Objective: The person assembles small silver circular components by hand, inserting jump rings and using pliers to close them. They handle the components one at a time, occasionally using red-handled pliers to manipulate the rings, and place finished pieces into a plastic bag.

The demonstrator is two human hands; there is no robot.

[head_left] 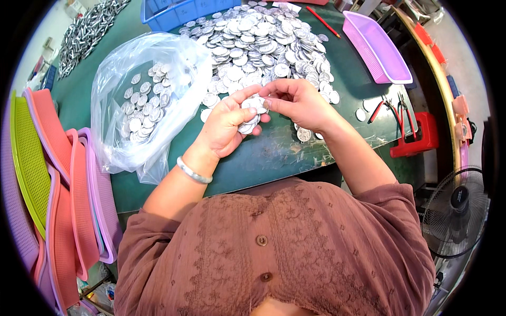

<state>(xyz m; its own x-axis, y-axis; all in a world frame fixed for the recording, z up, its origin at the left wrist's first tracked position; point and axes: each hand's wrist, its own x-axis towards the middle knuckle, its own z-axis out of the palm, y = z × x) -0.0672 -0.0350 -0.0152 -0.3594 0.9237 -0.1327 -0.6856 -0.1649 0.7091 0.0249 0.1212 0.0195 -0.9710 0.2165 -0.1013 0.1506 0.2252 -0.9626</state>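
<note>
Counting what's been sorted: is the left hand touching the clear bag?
Apart. The head view shows bare green table between the left hand and the bag; that hand holds discs.

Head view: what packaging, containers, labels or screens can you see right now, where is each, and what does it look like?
Clear plastic bag: left of the hands, open, crumpled, holding silver discs.
Blue crate: far edge of the green table, rectangular.
Purple tray: upper right, rectangular, perforated.
Stacked baskets: far left, pink, purple and green.
Left hand: holds a stack of discs.
Right hand: fingers on that stack.
No labels or screens visible.
</note>
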